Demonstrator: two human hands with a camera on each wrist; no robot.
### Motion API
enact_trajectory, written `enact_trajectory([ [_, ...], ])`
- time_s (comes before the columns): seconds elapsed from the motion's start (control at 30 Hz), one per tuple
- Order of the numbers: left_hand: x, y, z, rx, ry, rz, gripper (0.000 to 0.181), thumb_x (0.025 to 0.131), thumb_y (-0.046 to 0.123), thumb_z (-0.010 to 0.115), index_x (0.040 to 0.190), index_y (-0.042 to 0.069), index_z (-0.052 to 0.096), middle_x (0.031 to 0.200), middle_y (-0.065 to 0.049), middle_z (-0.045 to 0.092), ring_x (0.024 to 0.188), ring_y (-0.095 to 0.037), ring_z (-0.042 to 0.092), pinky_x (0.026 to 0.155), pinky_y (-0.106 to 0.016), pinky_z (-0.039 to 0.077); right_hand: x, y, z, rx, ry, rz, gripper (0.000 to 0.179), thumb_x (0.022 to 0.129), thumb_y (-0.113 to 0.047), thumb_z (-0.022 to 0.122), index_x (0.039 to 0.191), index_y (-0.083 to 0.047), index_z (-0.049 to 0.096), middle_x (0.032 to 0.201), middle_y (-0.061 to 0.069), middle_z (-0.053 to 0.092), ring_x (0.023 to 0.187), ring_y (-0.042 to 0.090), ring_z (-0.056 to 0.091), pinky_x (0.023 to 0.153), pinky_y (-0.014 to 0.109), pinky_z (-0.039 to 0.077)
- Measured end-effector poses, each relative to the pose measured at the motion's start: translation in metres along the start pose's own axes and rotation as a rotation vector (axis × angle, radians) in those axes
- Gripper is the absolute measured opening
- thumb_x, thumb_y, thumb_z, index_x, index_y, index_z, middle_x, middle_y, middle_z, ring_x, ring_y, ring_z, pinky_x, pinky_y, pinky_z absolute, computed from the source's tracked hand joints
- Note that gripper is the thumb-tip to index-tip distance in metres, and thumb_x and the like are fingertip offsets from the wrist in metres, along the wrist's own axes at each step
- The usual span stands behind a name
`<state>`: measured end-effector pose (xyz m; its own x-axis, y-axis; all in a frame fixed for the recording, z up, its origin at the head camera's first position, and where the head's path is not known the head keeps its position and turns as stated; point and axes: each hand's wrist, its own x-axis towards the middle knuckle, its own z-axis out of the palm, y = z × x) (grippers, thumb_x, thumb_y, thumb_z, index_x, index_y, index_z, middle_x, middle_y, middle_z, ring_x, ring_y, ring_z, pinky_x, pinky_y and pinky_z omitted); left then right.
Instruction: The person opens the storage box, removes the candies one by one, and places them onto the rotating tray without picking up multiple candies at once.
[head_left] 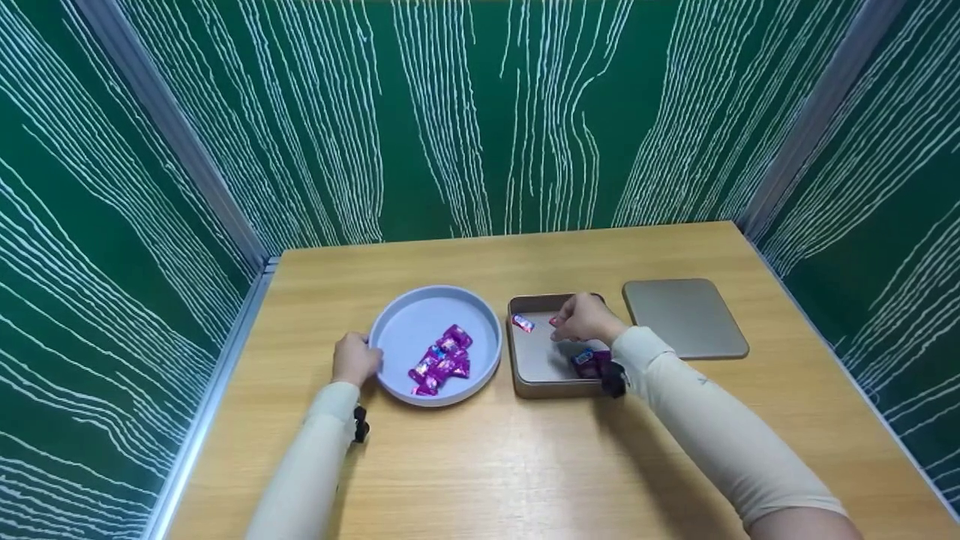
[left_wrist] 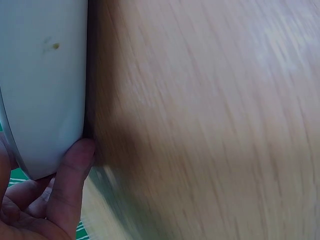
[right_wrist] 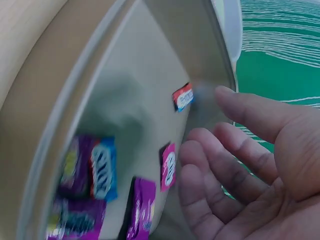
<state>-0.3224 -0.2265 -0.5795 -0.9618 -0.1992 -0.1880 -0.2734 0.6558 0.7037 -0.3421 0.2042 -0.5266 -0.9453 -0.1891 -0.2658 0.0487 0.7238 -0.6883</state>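
My left hand grips the left rim of a round pale tray. The thumb lies against its outer wall in the left wrist view, with other fingers behind. Purple wrapped candies lie heaped in the tray. My right hand is inside a rectangular metal tin, fingers loosely bent and nothing between them. Below the fingers in the right wrist view lie a red-and-blue candy, a pink candy and a purple candy. A blue candy sits among purple ones near the tin's wall.
The tin's flat lid lies on the wooden table to the right of the tin. Green panels with white lines enclose the back and sides. A narrow gap separates the tray from the tin.
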Motion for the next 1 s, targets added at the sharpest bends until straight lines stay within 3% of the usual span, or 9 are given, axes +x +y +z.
enact_trajectory([
  [0.17, 0.001, -0.001, 0.000, 0.002, 0.020, 0.022, 0.033, 0.091, -0.001, 0.061, 0.118, -0.010, 0.077, 0.112, -0.029, 0.078, 0.090, -0.029, 0.074, 0.073, -0.034, 0.068, -0.005, 0.010, -0.005, -0.051, -0.058, -0.051, 0.015, 0.084, -0.003, 0.087, 0.080, -0.002, 0.072, 0.068, -0.007, 0.063, 0.065, 0.008, 0.056, 0.061, 0.020, 0.050],
  [0.37, 0.005, -0.007, 0.002, 0.020, 0.072, 0.061, 0.024, 0.085, 0.002, 0.062, 0.097, -0.006, 0.081, 0.097, -0.021, 0.080, 0.086, -0.026, 0.070, 0.073, -0.034, 0.064, -0.008, 0.018, -0.009, -0.173, -0.135, -0.130, 0.017, 0.082, -0.006, 0.087, 0.092, 0.004, 0.077, 0.078, -0.003, 0.074, 0.076, 0.012, 0.061, 0.071, 0.022, 0.051],
  [0.67, 0.001, -0.003, 0.002, -0.015, 0.027, 0.034, 0.035, 0.090, -0.001, 0.061, 0.120, -0.011, 0.076, 0.114, -0.031, 0.078, 0.095, -0.033, 0.077, 0.074, -0.036, 0.069, -0.009, 0.019, -0.006, -0.367, -0.202, -0.183, 0.025, 0.071, 0.005, 0.086, 0.095, 0.000, 0.083, 0.091, 0.008, 0.083, 0.082, 0.012, 0.067, 0.080, 0.031, 0.063],
  [1.0, 0.002, -0.005, 0.001, -0.031, 0.014, 0.016, 0.036, 0.090, -0.003, 0.061, 0.121, -0.012, 0.075, 0.113, -0.031, 0.078, 0.091, -0.032, 0.078, 0.070, -0.034, 0.069, -0.006, 0.023, 0.000, -0.438, -0.187, -0.219, 0.019, 0.070, 0.013, 0.078, 0.085, 0.002, 0.080, 0.080, 0.007, 0.079, 0.070, 0.013, 0.062, 0.063, 0.028, 0.059],
])
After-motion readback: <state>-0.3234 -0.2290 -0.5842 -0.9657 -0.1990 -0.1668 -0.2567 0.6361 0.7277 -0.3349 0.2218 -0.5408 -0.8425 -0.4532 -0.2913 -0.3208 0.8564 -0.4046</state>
